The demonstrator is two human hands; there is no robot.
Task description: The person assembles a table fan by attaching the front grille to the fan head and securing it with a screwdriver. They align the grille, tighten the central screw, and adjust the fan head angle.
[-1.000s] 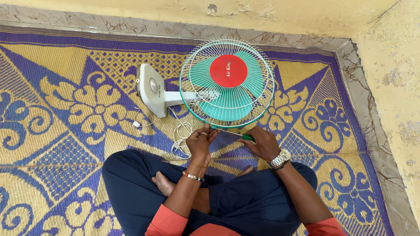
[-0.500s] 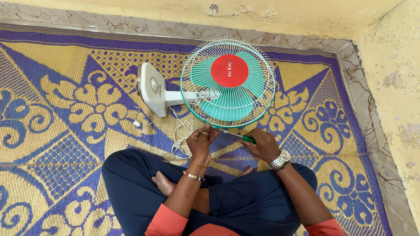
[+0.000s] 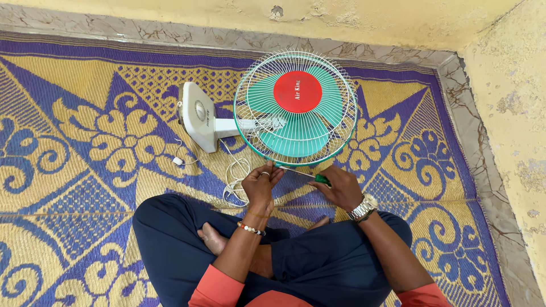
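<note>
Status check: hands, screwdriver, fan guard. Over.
Right hand grips green-handled screwdriver, tip at fan guard rim. Left hand steadies rim. Nothing blocking.

One label is being shown: a round red badge (image 3: 297,91) is being carried at the centre of the wire guard of the fan (image 3: 267,96), over the green blades, with pale lettering across it. No packages, signs or screens are being seen elsewhere.
</note>
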